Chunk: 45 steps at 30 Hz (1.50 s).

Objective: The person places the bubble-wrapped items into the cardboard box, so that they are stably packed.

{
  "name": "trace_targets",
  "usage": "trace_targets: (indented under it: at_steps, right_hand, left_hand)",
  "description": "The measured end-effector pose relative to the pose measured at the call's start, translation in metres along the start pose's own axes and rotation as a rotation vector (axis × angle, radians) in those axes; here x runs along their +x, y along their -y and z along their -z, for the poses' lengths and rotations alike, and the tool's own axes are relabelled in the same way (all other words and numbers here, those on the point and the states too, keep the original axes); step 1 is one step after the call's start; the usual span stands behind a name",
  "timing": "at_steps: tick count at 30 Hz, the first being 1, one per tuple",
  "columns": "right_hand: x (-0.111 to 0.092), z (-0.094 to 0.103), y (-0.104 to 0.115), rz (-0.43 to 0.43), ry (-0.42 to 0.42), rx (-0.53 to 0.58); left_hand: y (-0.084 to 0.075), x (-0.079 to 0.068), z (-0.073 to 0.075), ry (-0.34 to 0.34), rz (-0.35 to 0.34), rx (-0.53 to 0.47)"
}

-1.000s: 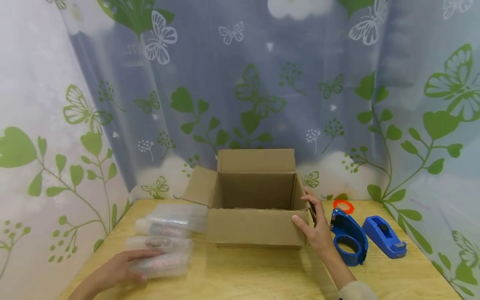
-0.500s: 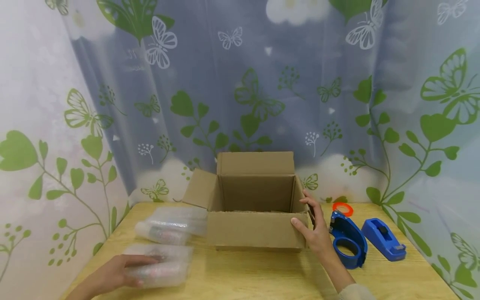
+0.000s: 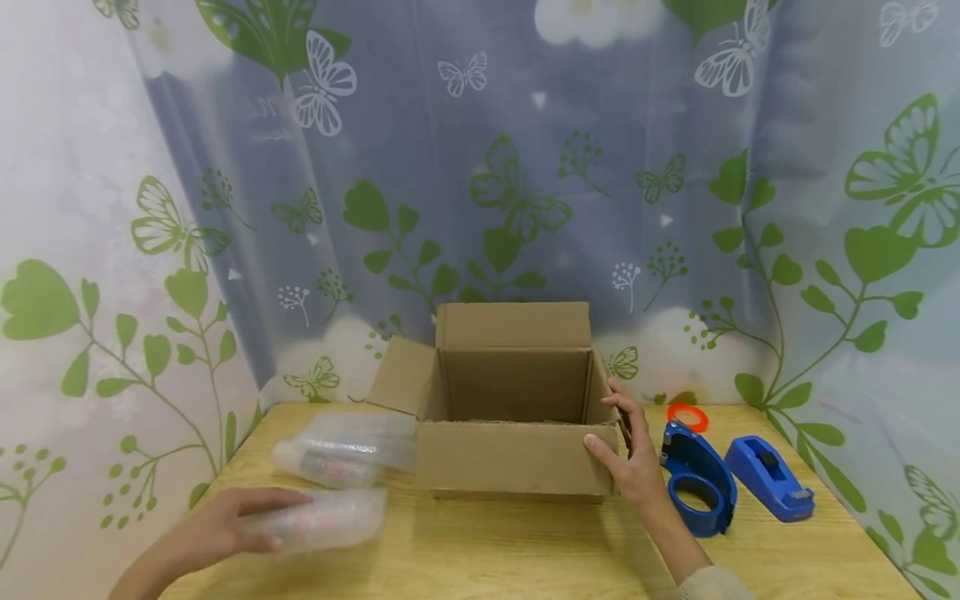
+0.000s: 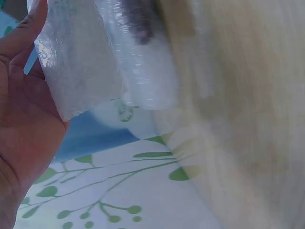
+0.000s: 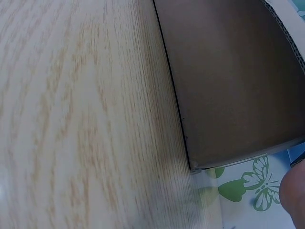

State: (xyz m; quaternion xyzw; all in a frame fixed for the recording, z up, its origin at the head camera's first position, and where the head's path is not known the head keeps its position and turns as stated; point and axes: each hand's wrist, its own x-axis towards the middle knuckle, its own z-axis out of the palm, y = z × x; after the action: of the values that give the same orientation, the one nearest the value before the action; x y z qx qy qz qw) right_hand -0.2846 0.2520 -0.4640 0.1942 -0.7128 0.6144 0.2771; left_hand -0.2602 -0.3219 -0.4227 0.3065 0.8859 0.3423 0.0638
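My left hand (image 3: 213, 533) grips a bubble-wrapped bundle (image 3: 322, 521) by its left end, thumb on the near side. In the left wrist view, the clear bubble wrap (image 4: 78, 57) lies against the palm side, and a wrapped part with something dark inside (image 4: 138, 21) shows beside it. What is wrapped is too blurred to tell. My right hand (image 3: 637, 467) holds the right front corner of an open cardboard box (image 3: 513, 458), thumb on its front wall and fingers along the right side. A fingertip (image 5: 294, 191) shows by the box in the right wrist view.
More bubble-wrapped bundles (image 3: 341, 450) lie left of the box, whose left flap (image 3: 402, 375) sticks out above them. To the right are a blue tape dispenser (image 3: 697, 483), a second blue dispenser (image 3: 768, 477) and an orange ring of tape (image 3: 687, 417). A patterned curtain (image 3: 517, 108) stands behind.
My left hand has lifted its bubble-wrapped bundle and tilted it, shifting slightly up and left. The right hand keeps its hold on the box, which stays in place.
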Motion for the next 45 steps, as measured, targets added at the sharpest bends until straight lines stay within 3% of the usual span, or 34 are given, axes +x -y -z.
trace_targets:
  at_steps: [5,12,16,25,32,36,42,45]
  right_hand:
    - [0.000,-0.001,0.000,0.000,-0.001,0.005]
    - [0.000,-0.001,0.002,-0.001,0.000,-0.002]
    - [0.000,-0.001,0.003,-0.008,-0.002,-0.004]
    - [0.001,-0.002,0.001,-0.023,-0.005,0.005]
    - [0.001,-0.002,0.001,-0.027,-0.004,0.013]
    - [0.001,-0.001,0.002,-0.048,0.006,0.026]
    - [0.003,0.001,0.004,-0.062,0.031,0.020]
    - [0.004,0.004,0.003,-0.070,0.043,0.007]
  left_hand:
    - [-0.020,0.003,0.011,-0.026,-0.040,-0.026]
    - [-0.051,0.009,0.027,-0.062,0.005,0.050]
    - [-0.069,0.019,0.036,-0.059,0.014,0.027]
    - [-0.101,0.052,0.045,-0.109,-0.052,0.043]
    - [-0.133,0.085,0.043,-0.183,-0.142,0.187]
    - [-0.147,0.107,0.039,-0.182,-0.210,0.241]
    - [-0.165,0.139,0.030,-0.148,-0.267,0.181]
    - [-0.171,0.152,0.023,-0.152,-0.257,0.146]
